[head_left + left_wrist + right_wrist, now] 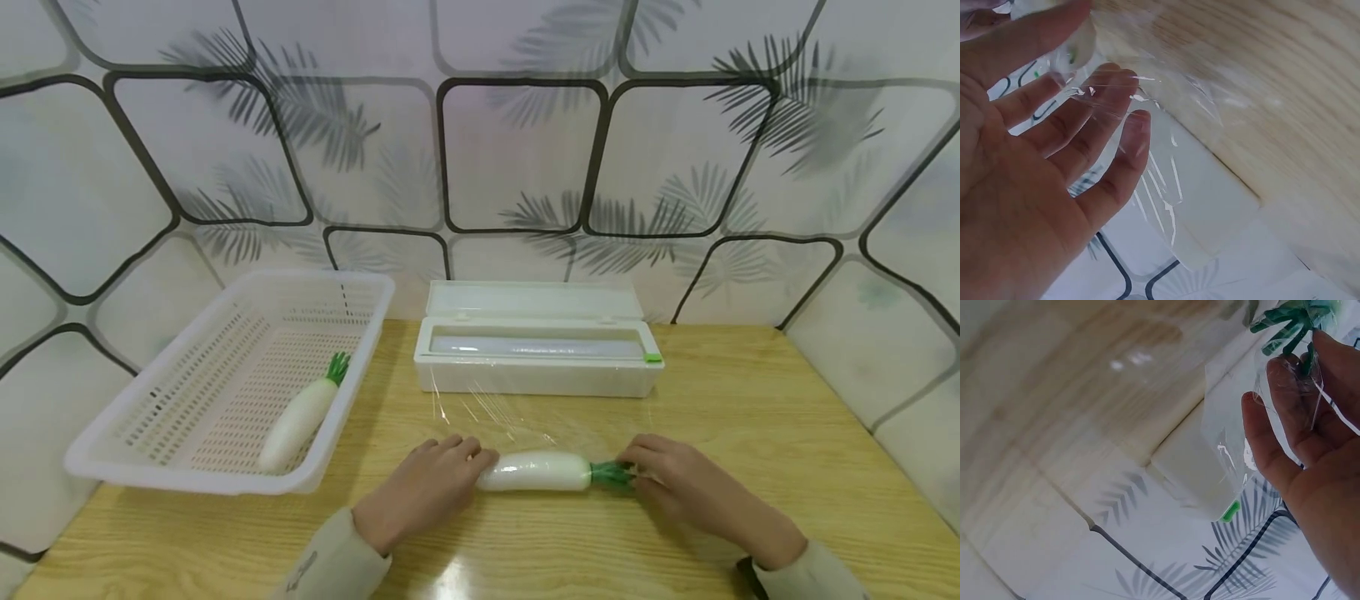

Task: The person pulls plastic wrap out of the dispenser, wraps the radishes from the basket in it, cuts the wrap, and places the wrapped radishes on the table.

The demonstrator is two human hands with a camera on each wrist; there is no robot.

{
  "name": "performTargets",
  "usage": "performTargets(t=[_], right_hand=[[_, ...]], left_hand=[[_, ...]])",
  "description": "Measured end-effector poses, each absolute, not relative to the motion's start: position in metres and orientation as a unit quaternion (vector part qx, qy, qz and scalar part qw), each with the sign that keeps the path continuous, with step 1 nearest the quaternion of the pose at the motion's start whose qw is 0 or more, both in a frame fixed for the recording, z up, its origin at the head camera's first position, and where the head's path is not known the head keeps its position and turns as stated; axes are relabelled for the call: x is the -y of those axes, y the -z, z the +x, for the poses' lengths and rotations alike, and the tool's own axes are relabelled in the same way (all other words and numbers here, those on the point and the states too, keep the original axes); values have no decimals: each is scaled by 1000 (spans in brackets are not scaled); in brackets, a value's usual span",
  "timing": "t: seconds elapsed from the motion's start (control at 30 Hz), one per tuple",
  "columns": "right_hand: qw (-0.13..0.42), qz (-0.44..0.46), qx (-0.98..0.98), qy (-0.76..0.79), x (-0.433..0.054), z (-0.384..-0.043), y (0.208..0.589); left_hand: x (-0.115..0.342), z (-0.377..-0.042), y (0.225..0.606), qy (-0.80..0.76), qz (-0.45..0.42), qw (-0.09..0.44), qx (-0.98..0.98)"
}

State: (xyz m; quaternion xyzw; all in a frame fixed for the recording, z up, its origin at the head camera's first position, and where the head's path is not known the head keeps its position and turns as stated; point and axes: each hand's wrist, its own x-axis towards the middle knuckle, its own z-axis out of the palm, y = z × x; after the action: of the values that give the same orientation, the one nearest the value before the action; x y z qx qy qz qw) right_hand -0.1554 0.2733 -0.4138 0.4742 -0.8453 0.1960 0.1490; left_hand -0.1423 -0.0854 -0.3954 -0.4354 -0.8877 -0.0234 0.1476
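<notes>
A white radish (536, 472) lies across the table, wrapped in clear cling film (498, 413) that stretches back to a white dispenser box (536, 380). At the radish's left end, my left hand (429, 485) holds it between thumb and fingers; in the left wrist view, film (1163, 181) drapes over the fingertips. My right hand (686, 479) pinches the green leaf stubs (611, 474) at the other end. Bunched film shows around those leaf stubs (1291, 328) in the right wrist view. The dispenser's lid stands up, with a film roll (536, 347) inside.
To the left stands a white perforated basket (187, 477), with a second white radish (298, 427) inside leaning toward its right wall. A green slider (652, 357) sits at the dispenser's right front corner. A patterned wall (521, 158) borders the wooden table (757, 400) behind.
</notes>
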Motion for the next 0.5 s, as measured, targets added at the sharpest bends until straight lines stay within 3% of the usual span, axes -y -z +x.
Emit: performTargets(t=[0.2, 0.5], right_hand=[[96, 461, 847, -247, -277, -164, 411], [90, 462, 838, -275, -278, -167, 408]], left_hand=[[89, -152, 398, 62, -441, 130, 886], [98, -163, 400, 143, -421, 92, 891]])
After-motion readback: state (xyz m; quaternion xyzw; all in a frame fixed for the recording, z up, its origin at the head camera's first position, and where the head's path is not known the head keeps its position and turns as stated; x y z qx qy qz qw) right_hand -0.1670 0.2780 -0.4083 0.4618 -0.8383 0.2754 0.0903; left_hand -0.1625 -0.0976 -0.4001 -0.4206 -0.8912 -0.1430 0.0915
